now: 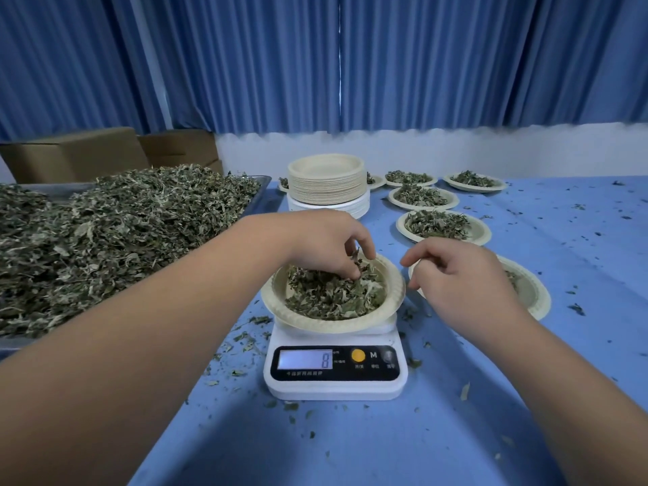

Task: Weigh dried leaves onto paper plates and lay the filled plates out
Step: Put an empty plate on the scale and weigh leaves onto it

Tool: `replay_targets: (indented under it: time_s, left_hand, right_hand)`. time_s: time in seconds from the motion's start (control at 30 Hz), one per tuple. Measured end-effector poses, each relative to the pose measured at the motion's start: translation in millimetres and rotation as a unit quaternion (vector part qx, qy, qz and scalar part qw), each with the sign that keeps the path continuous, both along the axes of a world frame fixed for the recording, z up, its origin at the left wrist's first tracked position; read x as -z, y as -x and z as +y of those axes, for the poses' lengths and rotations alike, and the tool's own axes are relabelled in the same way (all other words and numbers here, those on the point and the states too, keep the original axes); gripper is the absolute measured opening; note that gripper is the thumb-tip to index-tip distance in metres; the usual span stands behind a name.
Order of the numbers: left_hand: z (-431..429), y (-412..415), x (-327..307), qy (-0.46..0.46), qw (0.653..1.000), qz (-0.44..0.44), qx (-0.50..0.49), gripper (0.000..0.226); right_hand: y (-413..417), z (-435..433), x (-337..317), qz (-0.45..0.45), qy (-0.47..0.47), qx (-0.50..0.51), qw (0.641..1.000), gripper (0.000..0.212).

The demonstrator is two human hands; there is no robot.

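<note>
A paper plate [277, 303] of dried leaves [333, 296] sits on a white digital scale [335, 366] whose display reads 8. My left hand [322, 243] hovers over the plate's far side and pinches a few leaves between its curled fingers. My right hand [459, 275] hangs just right of the plate, fingers loosely curled and holding nothing, above another plate [529, 292] that it partly hides. A large heap of dried leaves [105, 240] fills a metal tray [261, 191] at the left.
A stack of unused paper plates [326, 180] stands behind the scale. Several filled plates [441, 226] lie in rows at the back right on the blue tablecloth [561, 240]. Leaf crumbs are scattered around. Cardboard boxes [77, 152] sit behind the tray.
</note>
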State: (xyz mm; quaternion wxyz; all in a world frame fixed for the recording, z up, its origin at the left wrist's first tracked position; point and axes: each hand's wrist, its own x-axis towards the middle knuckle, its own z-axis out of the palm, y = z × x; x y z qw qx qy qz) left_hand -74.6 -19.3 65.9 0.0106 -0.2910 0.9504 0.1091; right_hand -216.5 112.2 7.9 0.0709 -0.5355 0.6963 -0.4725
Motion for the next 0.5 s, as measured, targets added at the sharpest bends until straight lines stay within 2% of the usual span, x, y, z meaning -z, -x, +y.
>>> replay_targets:
  time_s: [0.2, 0.5]
  left_hand:
    - [3, -5, -1, -0.001, 0.999, 0.048, 0.000, 0.013]
    - [9, -20, -9, -0.015, 0.975, 0.222, -0.021, 0.009]
  right_hand:
    - [1, 0, 0, -0.003, 0.003, 0.001, 1.000, 0.031]
    - [1, 0, 1, -0.009, -0.002, -0.004, 1.000, 0.032]
